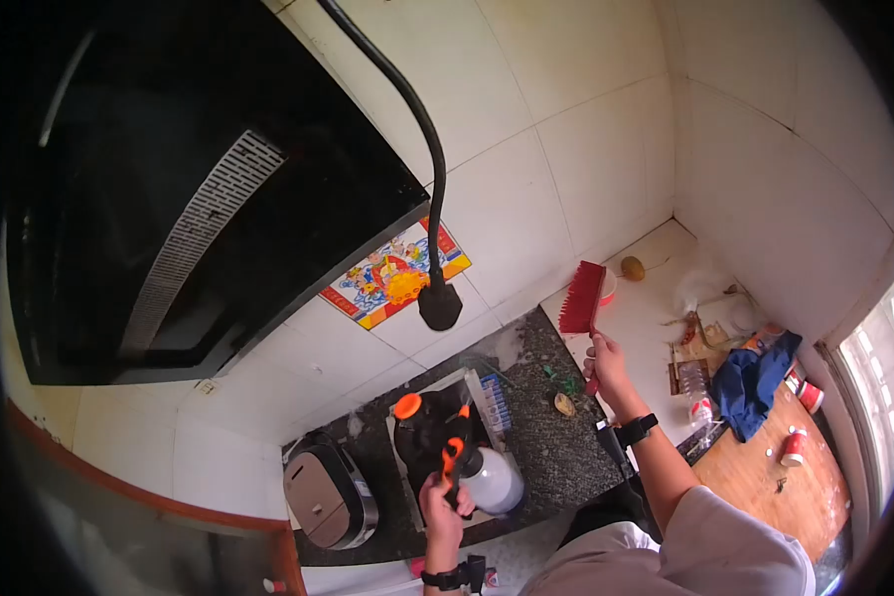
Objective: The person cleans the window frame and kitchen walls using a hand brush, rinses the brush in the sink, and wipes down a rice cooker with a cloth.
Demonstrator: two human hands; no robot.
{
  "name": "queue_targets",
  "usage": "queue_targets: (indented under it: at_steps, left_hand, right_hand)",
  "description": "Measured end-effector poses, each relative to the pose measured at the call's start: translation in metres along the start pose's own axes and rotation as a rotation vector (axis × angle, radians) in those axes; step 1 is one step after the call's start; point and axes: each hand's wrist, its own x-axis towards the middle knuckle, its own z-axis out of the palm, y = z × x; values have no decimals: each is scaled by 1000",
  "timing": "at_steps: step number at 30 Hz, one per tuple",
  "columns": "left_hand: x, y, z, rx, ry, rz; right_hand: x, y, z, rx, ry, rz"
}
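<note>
My left hand is closed round the black and orange trigger head of a spray bottle with a whitish body. The bottle is tilted above the dark counter, its orange nozzle towards the wall. My right hand grips the handle of a red brush, raised with its bristles facing left. Behind the spray bottle is a black object with an orange round top, partly hidden. A blue-and-white pack lies beside it.
A rice cooker stands on the left of the counter. Overhead hangs a black range hood, with a plug on a cable dangling nearby. At right are a blue cloth, a plastic bottle and red cups.
</note>
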Motion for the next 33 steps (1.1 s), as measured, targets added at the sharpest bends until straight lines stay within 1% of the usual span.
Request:
queue_targets:
  at_steps: [1,3,5,7,9,10,11,13,14,16,17,19,21,22,23,25,26,27,28,29,30,31,32,33]
  left_hand:
    - [12,4,12,-83,-73,-26]
    - [42,0,29,-13,-51,-31]
    - [74,-1,44,40,-124,0]
    - [100,6,63,-73,-155,-81]
    - [118,11,81,-80,-157,-90]
    - [127,7,80,2,-171,-35]
    - [133,2,76,16,-172,16]
    - [132,2,74,-30,-145,52]
    - [128,5,68,-31,-140,63]
    - [112,7,49,-243,-90,-44]
    - [108,2,32,-200,-72,-16]
    - [87,10,18,-181,-8,17]
    - [64,18,4,-109,101,52]
    - [58,16,-14,-97,139,64]
    - [51,11,-31,-51,222,114]
    - [31,15,-64,-21,323,133]
    - [20,17,-79,-31,436,131]
    - [3,47,-66,64,392,71]
    - [-5,33,-117,42,446,-11]
    - [-21,45,-126,59,429,48]
    - [-29,32,-176,2,477,73]
    - [-50,49,-165,274,386,227]
    - [-62,40,-200,187,526,185]
    - [-72,59,-194,177,569,122]
  right_hand:
    - [7,-1,4,5,0,8]
    - [14,-3,8,-14,2,-16]
    - [20,-5,11,-13,26,-9]
    - [27,-11,15,-10,45,-8]
    - [35,-18,12,15,-5,-10]
    - [41,-19,10,16,-10,-10]
    - [49,-20,10,36,-17,-10]
    - [64,-22,19,55,-41,-10]
    - [73,-23,26,61,-26,-53]
    - [95,-20,39,99,-6,-153]
    - [114,-17,52,95,-9,-154]
    - [150,-11,77,-43,134,-375]
    - [148,-9,128,-143,302,-399]
    - [166,18,144,-257,312,-425]
    - [162,43,165,-338,349,-504]
    - [125,111,223,-509,449,-819]
    - [104,148,247,-601,519,-993]
    - [80,175,266,-625,458,-992]
    - [38,178,278,-477,170,-622]
    - [18,178,284,-317,-109,-249]
    - [32,187,281,-318,2,-333]
    - [44,184,279,-314,111,-418]
    - [70,169,264,-401,173,-945]
    - [136,149,240,-445,318,-941]
